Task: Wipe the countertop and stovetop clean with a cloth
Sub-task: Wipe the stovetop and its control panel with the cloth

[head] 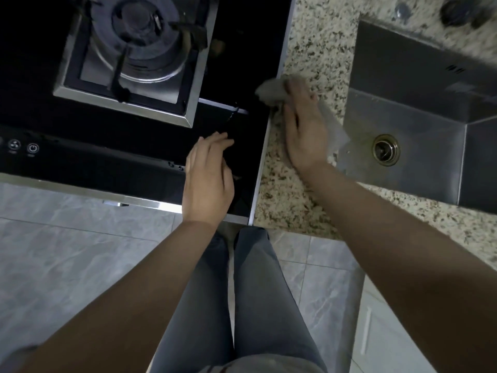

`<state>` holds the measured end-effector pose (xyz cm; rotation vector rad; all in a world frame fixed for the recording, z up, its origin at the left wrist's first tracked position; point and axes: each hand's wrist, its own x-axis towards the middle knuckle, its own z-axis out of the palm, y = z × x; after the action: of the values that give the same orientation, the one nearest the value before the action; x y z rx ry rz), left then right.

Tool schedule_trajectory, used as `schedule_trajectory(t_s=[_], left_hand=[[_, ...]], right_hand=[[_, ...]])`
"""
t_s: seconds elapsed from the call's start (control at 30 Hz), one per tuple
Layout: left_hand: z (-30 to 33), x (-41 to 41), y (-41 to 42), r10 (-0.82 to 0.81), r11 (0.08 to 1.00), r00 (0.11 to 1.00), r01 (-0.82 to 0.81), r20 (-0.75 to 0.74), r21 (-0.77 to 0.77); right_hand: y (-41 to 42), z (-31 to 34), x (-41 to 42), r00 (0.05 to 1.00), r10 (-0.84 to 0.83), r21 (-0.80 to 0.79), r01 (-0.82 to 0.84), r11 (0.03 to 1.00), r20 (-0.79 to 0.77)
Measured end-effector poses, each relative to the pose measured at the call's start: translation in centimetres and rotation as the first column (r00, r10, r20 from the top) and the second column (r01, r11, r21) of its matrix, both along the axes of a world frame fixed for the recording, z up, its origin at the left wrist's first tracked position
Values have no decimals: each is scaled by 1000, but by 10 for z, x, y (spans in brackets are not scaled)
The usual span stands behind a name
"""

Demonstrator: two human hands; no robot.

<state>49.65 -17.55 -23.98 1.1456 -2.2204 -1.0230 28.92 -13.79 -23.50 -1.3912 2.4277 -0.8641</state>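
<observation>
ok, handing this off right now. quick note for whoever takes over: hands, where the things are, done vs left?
Right hand: flat on the grey cloth, pressing it on the speckled countertop strip between stovetop and sink; one cloth corner overlaps the stovetop's edge.
Left hand: fingers relaxed, holds nothing, over the front right corner of the black glass stovetop.
Done: cannot tell from this frame which areas are already wiped.
Left: probably finish the countertop strip, then the glass around the burner and the control panel.
</observation>
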Motion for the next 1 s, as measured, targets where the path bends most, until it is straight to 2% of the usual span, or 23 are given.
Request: schedule_trajectory(t_s=[0.1, 0.2, 0.37, 0.7, 0.83, 1.0], left_hand=[[0, -3, -2, 61, 998, 997, -61, -40, 23], [1, -7, -3, 90, 996, 995, -89, -42, 21], [6, -29, -7, 222, 975, 975, -223, 25, 8], [1, -43, -6, 312, 949, 935, -299, 169, -96], [0, -43, -5, 282, 958, 929, -259, 240, -123], [-2, -49, -5, 291, 955, 913, -260, 286, -142]], right_hand=[[-41, 8, -19, 994, -52, -79, 59, 995, 94], [-66, 9, -35, 995, 30, -100, -21, 995, 97], [-93, 5, -60, 984, 115, -33, -111, 993, 135], [-140, -7, -104, 929, 333, -110, -319, 942, 163], [-174, -4, -123, 908, 398, -42, -396, 917, 133], [-228, -6, -151, 824, 566, 88, -564, 821, 10]])
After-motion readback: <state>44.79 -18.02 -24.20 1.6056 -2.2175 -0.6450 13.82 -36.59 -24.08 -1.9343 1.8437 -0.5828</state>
